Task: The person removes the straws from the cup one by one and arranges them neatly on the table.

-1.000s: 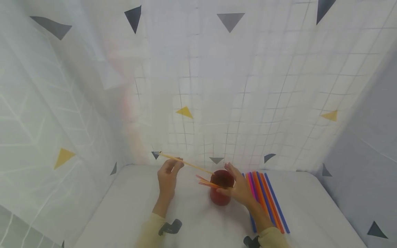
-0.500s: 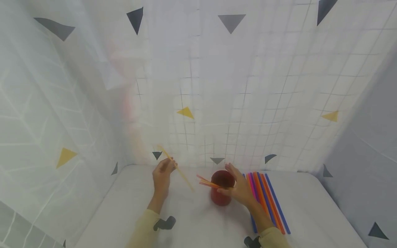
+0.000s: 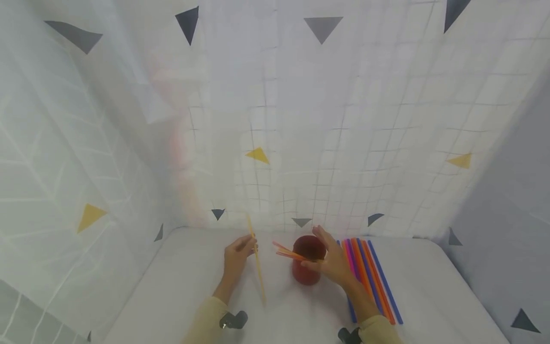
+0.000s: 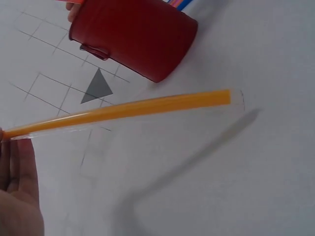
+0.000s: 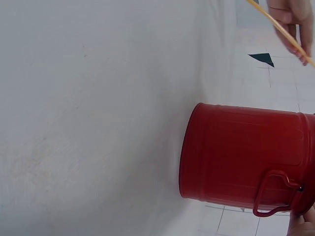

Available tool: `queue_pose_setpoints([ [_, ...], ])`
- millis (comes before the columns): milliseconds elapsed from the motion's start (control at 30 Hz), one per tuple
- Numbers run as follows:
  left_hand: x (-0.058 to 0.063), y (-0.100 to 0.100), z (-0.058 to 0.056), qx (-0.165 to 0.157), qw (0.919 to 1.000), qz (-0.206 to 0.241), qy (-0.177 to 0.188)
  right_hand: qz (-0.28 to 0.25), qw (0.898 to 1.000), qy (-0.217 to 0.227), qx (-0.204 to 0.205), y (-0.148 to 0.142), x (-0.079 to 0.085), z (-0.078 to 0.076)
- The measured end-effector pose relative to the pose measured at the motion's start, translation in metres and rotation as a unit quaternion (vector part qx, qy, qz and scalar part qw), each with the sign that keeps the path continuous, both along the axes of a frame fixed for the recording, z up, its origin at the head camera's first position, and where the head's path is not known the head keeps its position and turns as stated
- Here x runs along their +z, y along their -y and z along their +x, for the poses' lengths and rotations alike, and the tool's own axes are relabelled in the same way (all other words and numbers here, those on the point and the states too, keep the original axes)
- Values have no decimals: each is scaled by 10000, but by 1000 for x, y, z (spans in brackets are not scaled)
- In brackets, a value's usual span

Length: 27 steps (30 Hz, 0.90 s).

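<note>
My left hand (image 3: 237, 256) pinches a yellow-orange drinking straw (image 3: 259, 272) in a clear wrapper. In the head view the straw slants nearly upright, left of the red pail (image 3: 305, 275). The left wrist view shows the wrapper's clear end past the straw (image 4: 157, 104). On the pail's right side my right hand (image 3: 337, 263) grips it by the rim, thumb at the near side, fingers at the far side. A few pinkish and orange straws (image 3: 289, 253) stick out of the pail to the left; their lower ends are hidden. A small handle (image 5: 272, 194) shows on the pail.
Right of the pail, several blue, orange and magenta straws (image 3: 377, 277) lie side by side on the white table (image 3: 429, 282), partly under the right forearm. A white patterned sheet (image 3: 292, 119) hangs behind the table.
The yellow-orange straw has swung from slanting toward the pail to nearly upright. My left hand moved left, then back right and slightly nearer. The right hand and pail have stayed put.
</note>
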<state>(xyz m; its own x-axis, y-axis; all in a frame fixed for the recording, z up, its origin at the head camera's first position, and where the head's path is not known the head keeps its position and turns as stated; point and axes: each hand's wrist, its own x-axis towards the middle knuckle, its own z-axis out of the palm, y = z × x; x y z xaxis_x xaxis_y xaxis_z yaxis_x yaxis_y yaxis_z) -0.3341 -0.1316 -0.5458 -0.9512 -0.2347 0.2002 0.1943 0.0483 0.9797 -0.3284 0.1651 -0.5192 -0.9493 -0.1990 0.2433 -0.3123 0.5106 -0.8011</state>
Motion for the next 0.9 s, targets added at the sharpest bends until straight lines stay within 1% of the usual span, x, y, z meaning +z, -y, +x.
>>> queue_pose_setpoints([
  [67,-8,-3,2,-124,9998,10,143,6,10000,13,-21,0,0,1],
  [167,-18,-5,4,-172,9991,-33,391,35,10000,39,-40,1,2,2],
  [233,-24,-7,6,-195,9988,-70,433,56,10000,25,-34,2,3,4],
  [300,-27,-8,7,-225,9985,-196,462,74,10000,-4,-32,2,3,4],
  [467,-32,-10,10,-408,9974,-180,558,134,9999,-19,-48,2,2,3],
  [567,-36,-10,10,-559,9962,-62,663,127,9999,13,-56,1,1,2],
  [733,-44,-10,13,-792,9945,20,684,82,9999,73,-35,1,1,2],
  [833,-48,-11,14,-817,9939,-76,739,104,9999,60,-15,1,1,2],
  [900,-50,-12,16,-810,9935,-234,771,107,9999,54,-7,1,1,3],
])
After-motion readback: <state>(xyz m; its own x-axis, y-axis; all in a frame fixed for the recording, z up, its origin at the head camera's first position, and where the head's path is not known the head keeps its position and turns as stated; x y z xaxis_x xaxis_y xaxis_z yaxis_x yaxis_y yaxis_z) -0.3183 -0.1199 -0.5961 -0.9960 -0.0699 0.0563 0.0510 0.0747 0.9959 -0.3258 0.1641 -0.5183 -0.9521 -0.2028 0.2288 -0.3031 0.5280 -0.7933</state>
